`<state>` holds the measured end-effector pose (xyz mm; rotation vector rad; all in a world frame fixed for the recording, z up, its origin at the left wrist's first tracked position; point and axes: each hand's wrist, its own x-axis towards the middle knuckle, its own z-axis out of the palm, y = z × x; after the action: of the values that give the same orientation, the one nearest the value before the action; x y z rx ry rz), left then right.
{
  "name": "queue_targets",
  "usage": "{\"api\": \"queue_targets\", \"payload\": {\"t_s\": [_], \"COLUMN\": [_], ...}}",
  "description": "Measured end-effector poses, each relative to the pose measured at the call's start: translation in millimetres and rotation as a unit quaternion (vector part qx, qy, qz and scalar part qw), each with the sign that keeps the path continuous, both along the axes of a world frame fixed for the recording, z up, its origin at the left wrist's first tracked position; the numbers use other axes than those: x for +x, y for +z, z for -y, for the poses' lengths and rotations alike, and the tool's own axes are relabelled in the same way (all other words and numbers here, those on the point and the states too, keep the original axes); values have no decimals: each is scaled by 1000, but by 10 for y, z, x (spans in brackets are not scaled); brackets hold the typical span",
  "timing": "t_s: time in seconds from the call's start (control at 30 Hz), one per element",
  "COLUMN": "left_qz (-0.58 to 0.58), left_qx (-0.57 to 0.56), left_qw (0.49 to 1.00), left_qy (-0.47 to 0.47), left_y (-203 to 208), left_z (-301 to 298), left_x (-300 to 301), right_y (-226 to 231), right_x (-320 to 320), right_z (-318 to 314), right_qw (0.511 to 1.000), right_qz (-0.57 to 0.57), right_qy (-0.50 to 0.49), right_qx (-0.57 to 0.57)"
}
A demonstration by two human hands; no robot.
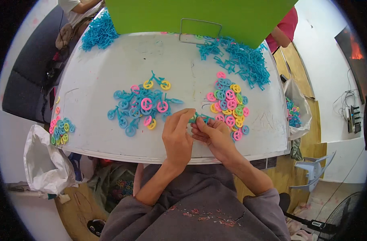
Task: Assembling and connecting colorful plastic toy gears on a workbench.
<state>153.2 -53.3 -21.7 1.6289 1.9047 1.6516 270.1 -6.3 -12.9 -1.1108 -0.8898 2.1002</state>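
My left hand (177, 134) and my right hand (212, 134) meet over the near middle of the white table (111, 64). Together they pinch a small teal plastic bicycle frame (198, 117) between their fingertips. Just left of my hands lies a heap of assembled toy bicycles (141, 105) with blue, pink and yellow wheels. To the right of my hands sits a pile of loose wheels (228, 105) in pink, yellow, green and blue.
Loose blue frames (241, 60) are heaped at the far right and more blue frames (98, 35) at the far left. A small wheel pile (60, 130) sits on the left edge. A green board (199, 14) stands behind. White bags (44, 162) hang beside the table. Other people sit beyond.
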Motion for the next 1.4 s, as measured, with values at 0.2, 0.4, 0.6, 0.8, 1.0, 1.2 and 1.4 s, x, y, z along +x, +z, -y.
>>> {"api": "queue_targets", "payload": {"t_s": [0.2,0.4,0.6,0.8,1.0,1.2,1.4], "left_qz": [11,24,291,350,38,105,-106], "left_qx": [35,-25,-56,-19,113,-59,-88], "left_qw": [999,999,949,928,990,980,981], "left_qy": [-17,-10,-107,-130,-69,-157,-139], "left_y": [-67,19,-4,113,6,134,-408], "left_z": [0,-12,7,-8,-141,-451,-1248], "left_x": [-26,-3,-79,49,206,220,177], "right_y": [2,120,0,-16,-12,31,-200], "right_x": [31,-87,72,218,188,455,722], "right_z": [-35,-9,-84,-113,82,-109,-285], "right_qw": [997,987,806,803,939,920,914], "right_qz": [-15,52,264,226,55,59,99], "right_qy": [-1,-78,-38,-18,-127,-294,-221], "right_qx": [-70,131,528,552,315,253,326]}}
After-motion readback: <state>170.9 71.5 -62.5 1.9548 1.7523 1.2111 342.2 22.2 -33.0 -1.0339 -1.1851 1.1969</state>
